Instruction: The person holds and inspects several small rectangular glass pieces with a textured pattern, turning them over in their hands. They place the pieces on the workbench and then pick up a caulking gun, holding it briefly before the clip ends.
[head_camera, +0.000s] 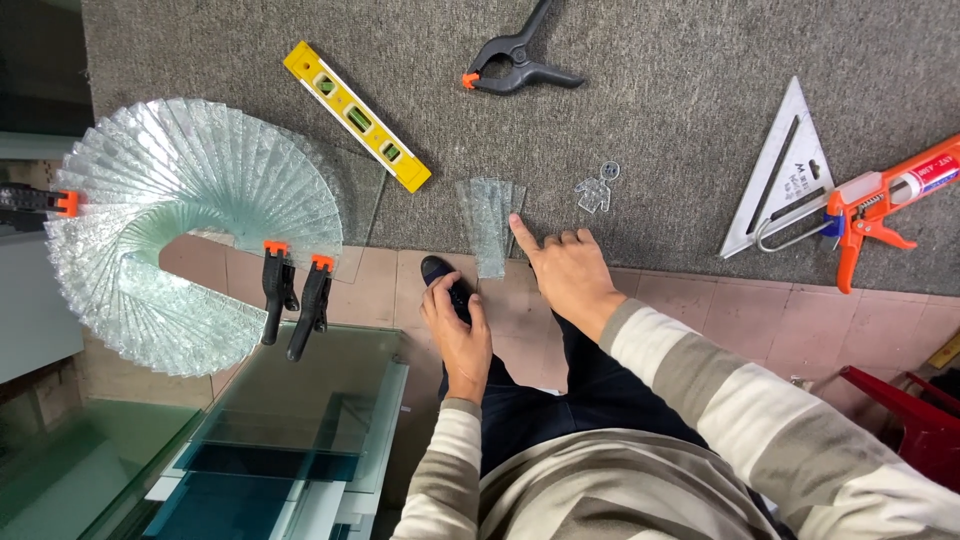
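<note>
My right hand (570, 270) presses one fingertip on the small stack of glass strips (488, 222) at the counter (650, 130) edge, steadying it; my left hand (455, 325), below the strips, hangs loosely curled, holding nothing.

A grey, felt-like carpeted worktop (650, 60) is seen under a yellow spirit level (357, 117) with green vials. A fan of pale green, textured glass strips (170, 220) is pinned by black spring clamps with orange tips (293, 295). A white plastic set square (785, 170) and an orange caulking gun (880, 205) are shown; beige-and-white striped sleeves (720, 390) are worn.
</note>
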